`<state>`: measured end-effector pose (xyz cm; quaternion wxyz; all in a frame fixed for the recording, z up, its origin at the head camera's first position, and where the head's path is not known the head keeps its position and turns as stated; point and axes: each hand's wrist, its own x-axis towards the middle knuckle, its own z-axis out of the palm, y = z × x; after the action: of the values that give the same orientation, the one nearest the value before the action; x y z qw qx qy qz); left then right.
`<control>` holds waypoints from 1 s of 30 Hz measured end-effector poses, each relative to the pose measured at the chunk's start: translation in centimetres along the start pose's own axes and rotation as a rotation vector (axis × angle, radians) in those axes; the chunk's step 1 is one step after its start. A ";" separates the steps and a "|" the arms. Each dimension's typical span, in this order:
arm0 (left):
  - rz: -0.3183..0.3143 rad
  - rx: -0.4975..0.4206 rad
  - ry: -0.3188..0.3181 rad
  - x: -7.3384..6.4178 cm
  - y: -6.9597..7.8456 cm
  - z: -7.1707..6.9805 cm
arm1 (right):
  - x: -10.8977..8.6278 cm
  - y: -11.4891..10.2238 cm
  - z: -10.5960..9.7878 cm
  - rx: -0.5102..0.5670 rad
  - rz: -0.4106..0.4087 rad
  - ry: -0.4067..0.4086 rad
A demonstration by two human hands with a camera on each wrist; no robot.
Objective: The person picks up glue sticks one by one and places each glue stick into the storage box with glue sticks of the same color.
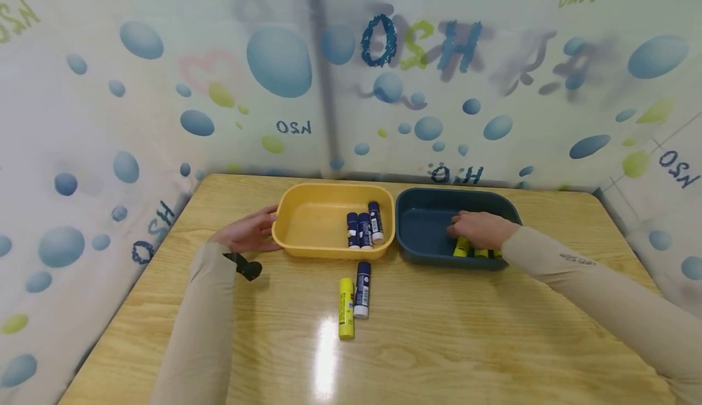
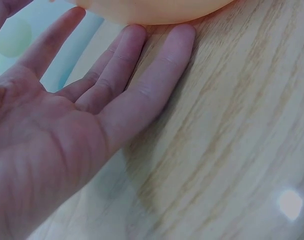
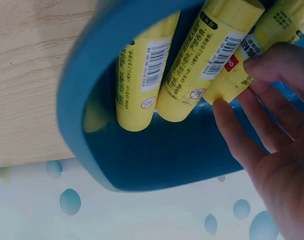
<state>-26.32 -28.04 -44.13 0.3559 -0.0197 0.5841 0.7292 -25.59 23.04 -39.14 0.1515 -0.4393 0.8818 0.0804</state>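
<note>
My left hand [image 1: 248, 232] is at the left side of the yellow bin [image 1: 309, 225], fingers extended, fingertips against its wall. Three navy glue sticks [image 1: 375, 222] lie in that bin's right part. My right hand [image 1: 482, 227] reaches into the dark blue bin [image 1: 422, 225]. There, thumb and fingers pinch a yellow glue stick [image 3: 262, 42]. Beside it in the same bin lie two more yellow glue sticks, one in the middle [image 3: 204, 65] and one near the end wall [image 3: 144, 75]. From the head view, my right hand hides part of them.
In front of the bins, a yellow glue stick [image 1: 346, 309] and a navy glue stick [image 1: 362, 289] lie side by side on the wooden table [image 1: 439, 344]. The two bins stand next to each other near the back edge. A patterned curtain [image 1: 340, 88] rises behind the table.
</note>
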 end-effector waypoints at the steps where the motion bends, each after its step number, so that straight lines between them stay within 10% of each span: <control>1: 0.000 0.001 0.000 0.0 -0.1 0.0 | 0.0 0.0 0.0 -0.002 0.004 -0.005; 30: 0.002 -0.016 0.007 -0.1 -0.1 -0.1 | -0.2 -7.3 -5.0 -0.204 -0.175 0.317</control>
<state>-26.22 -28.16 -44.23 0.3527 -0.0244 0.5794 0.7344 -20.60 17.38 -34.43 -0.0280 -0.5345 0.8404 0.0855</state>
